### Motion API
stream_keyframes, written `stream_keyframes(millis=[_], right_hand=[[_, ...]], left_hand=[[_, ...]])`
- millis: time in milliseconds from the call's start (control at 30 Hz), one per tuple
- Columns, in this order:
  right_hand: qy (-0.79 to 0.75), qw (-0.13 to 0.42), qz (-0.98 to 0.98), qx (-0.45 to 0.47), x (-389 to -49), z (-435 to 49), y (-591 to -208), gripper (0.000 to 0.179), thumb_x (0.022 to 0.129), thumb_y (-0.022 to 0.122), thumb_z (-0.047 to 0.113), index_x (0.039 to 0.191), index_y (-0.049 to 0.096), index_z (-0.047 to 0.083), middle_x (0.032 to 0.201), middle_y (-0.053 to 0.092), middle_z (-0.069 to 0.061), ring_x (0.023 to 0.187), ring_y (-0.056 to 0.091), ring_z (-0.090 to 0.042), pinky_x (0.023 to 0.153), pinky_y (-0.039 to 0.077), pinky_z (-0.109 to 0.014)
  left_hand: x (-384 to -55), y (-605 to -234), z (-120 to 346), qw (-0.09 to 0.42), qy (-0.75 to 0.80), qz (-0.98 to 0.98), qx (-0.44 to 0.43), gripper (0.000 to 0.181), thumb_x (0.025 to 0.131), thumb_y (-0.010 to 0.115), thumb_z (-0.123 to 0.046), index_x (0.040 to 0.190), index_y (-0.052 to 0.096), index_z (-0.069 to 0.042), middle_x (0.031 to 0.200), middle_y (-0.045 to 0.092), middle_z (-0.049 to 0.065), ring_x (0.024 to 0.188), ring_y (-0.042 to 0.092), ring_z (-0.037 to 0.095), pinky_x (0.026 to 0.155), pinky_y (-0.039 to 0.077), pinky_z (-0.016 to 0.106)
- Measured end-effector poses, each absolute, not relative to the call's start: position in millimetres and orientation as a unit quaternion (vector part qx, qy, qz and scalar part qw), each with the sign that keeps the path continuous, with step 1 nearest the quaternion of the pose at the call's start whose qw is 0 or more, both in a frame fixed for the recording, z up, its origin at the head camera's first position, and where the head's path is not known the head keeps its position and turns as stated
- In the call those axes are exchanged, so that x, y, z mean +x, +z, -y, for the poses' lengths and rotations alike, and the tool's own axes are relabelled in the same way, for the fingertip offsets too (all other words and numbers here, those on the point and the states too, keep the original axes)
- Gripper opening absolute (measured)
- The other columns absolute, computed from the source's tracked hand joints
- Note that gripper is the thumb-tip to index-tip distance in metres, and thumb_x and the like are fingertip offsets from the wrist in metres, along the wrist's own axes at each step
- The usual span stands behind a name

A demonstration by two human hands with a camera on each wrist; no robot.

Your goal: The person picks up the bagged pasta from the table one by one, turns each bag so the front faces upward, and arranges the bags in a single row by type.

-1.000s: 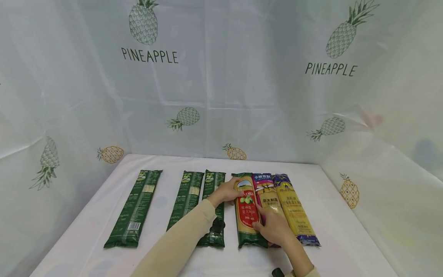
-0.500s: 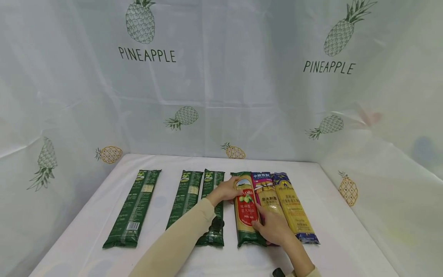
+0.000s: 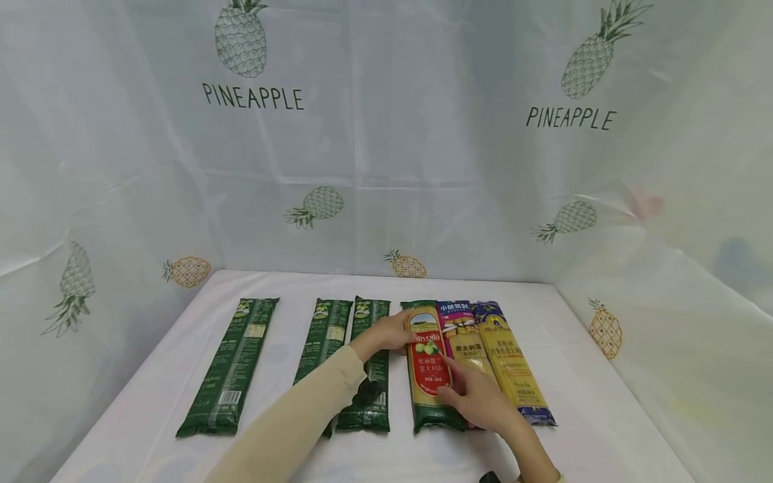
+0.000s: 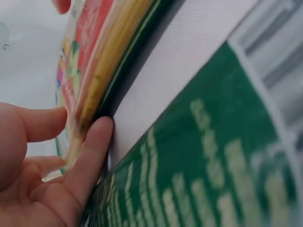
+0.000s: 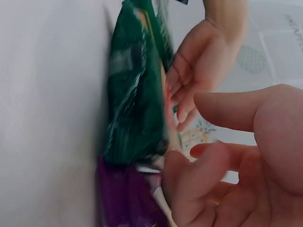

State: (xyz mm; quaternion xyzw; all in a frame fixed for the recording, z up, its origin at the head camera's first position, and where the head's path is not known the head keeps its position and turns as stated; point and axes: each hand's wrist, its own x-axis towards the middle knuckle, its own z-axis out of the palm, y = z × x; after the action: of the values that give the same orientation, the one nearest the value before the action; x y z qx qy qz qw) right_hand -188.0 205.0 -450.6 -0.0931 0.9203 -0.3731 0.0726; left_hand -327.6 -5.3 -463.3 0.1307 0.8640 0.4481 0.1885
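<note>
A spaghetti pack with a red label and green ends (image 3: 430, 369) lies face up on the table. At its upper left edge is my left hand (image 3: 391, 333); the left wrist view shows the thumb (image 4: 47, 124) and a fingertip beside that edge, with no closed grip. My right hand (image 3: 480, 399) rests over the lower part of the purple-topped spaghetti pack (image 3: 468, 345), its thumb and fingertips near the red-labelled pack's right edge. In the right wrist view, the thumb (image 5: 227, 106) stands apart from the green end. Some right fingertips are hidden.
A yellow and blue spaghetti pack (image 3: 513, 362) lies against the purple-topped one on the right. Green spaghetti packs lie to the left: one far left (image 3: 232, 365), one nearer (image 3: 323, 335), one under my left forearm (image 3: 370, 312). A pineapple-print curtain (image 3: 386, 134) surrounds the table.
The left forearm and wrist have shifted slightly left and down, showing more of the red label. The right hand has moved only slightly. The packs keep their arrangement; the head view has shifted a little.
</note>
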Motion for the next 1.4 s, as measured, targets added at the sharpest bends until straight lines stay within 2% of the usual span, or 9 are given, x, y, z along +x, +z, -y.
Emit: stream_keyframes(millis=[100, 300, 367, 500, 667, 867, 1033, 1133, 1400], right_hand=[[-0.377, 0.062, -0.916, -0.125, -187.3, -198.0, -444.2, 0.063, 0.101, 0.075, 0.026, 0.156, 0.053, 0.004, 0.077, 0.058, 0.000, 0.058, 0.053, -0.012, 0.052, 0.043, -0.027], [-0.446, 0.110, -0.872, -0.171, -186.4, -183.3, -437.4, 0.064, 0.105, 0.070, 0.022, 0.159, 0.045, 0.000, 0.085, 0.063, -0.005, 0.060, 0.064, -0.023, 0.049, 0.057, -0.034], [-0.463, 0.122, -0.861, -0.172, -185.6, -177.9, -438.2, 0.066, 0.105, 0.070, 0.020, 0.161, 0.041, 0.001, 0.088, 0.064, -0.007, 0.066, 0.067, -0.025, 0.051, 0.059, -0.035], [-0.494, 0.131, -0.844, -0.166, -184.2, -164.5, -442.3, 0.077, 0.104, 0.072, 0.021, 0.166, 0.030, 0.003, 0.102, 0.065, -0.011, 0.073, 0.069, -0.026, 0.056, 0.061, -0.037], [-0.526, 0.144, -0.826, -0.142, -183.0, -145.5, -446.8, 0.091, 0.102, 0.075, 0.027, 0.169, 0.017, 0.004, 0.119, 0.059, -0.020, 0.072, 0.072, -0.028, 0.058, 0.062, -0.041], [-0.499, 0.151, -0.844, -0.124, -183.9, -124.7, -454.1, 0.100, 0.098, 0.078, 0.031, 0.169, 0.014, 0.002, 0.126, 0.058, -0.024, 0.066, 0.070, -0.023, 0.059, 0.061, -0.042], [-0.418, 0.113, -0.890, -0.139, -190.1, -110.6, -459.1, 0.104, 0.094, 0.079, 0.042, 0.166, 0.021, -0.006, 0.126, 0.063, -0.025, 0.099, 0.070, -0.033, 0.084, 0.058, -0.058], [-0.403, 0.110, -0.897, -0.145, -193.8, -103.4, -462.7, 0.107, 0.093, 0.080, 0.043, 0.165, 0.020, -0.008, 0.132, 0.061, -0.032, 0.117, 0.065, -0.043, 0.092, 0.054, -0.067], [-0.351, 0.141, -0.916, -0.133, -204.7, -91.1, -469.1, 0.112, 0.085, 0.091, 0.042, 0.167, 0.026, 0.000, 0.137, 0.050, -0.032, 0.083, 0.067, -0.025, 0.074, 0.057, -0.046]], left_hand=[[-327.2, -457.0, 15.6, 0.225, 0.468, -0.843, 0.139, 0.073, 0.109, 0.063, -0.020, 0.171, 0.024, -0.014, 0.109, 0.072, 0.017, 0.082, 0.072, 0.025, 0.078, 0.062, 0.040], [-326.0, -441.2, 39.8, 0.310, 0.492, -0.787, 0.207, 0.074, 0.112, 0.056, -0.023, 0.172, 0.015, -0.014, 0.150, 0.054, 0.024, 0.128, 0.065, 0.038, 0.108, 0.052, 0.052], [-325.9, -436.6, 50.0, 0.296, 0.487, -0.790, 0.225, 0.069, 0.112, 0.057, -0.024, 0.171, 0.022, -0.013, 0.150, 0.053, 0.025, 0.130, 0.063, 0.040, 0.107, 0.053, 0.051], [-328.2, -432.5, 74.5, 0.197, 0.477, -0.829, 0.215, 0.056, 0.111, 0.059, -0.023, 0.163, 0.040, -0.010, 0.124, 0.066, 0.022, 0.104, 0.069, 0.037, 0.088, 0.058, 0.043], [-331.5, -433.1, 104.1, 0.081, 0.417, -0.891, 0.163, 0.051, 0.108, 0.063, -0.021, 0.157, 0.049, -0.011, 0.103, 0.067, 0.010, 0.079, 0.065, 0.031, 0.069, 0.050, 0.037], [-330.7, -438.1, 123.3, 0.074, 0.352, -0.923, 0.138, 0.063, 0.107, 0.066, -0.026, 0.160, 0.043, -0.002, 0.110, 0.066, 0.013, 0.080, 0.062, 0.022, 0.073, 0.053, 0.041], [-332.6, -444.8, 123.5, 0.074, 0.304, -0.939, 0.141, 0.069, 0.105, 0.069, -0.028, 0.162, 0.040, -0.001, 0.103, 0.066, 0.011, 0.076, 0.061, 0.022, 0.073, 0.052, 0.041], [-332.6, -444.7, 117.2, 0.078, 0.270, -0.950, 0.140, 0.073, 0.104, 0.071, -0.032, 0.163, 0.040, -0.003, 0.114, 0.070, 0.016, 0.092, 0.069, 0.032, 0.084, 0.056, 0.050], [-332.4, -445.7, 104.7, 0.092, 0.231, -0.960, 0.125, 0.070, 0.103, 0.071, -0.034, 0.162, 0.045, -0.007, 0.147, 0.060, 0.025, 0.132, 0.058, 0.048, 0.107, 0.048, 0.064]])
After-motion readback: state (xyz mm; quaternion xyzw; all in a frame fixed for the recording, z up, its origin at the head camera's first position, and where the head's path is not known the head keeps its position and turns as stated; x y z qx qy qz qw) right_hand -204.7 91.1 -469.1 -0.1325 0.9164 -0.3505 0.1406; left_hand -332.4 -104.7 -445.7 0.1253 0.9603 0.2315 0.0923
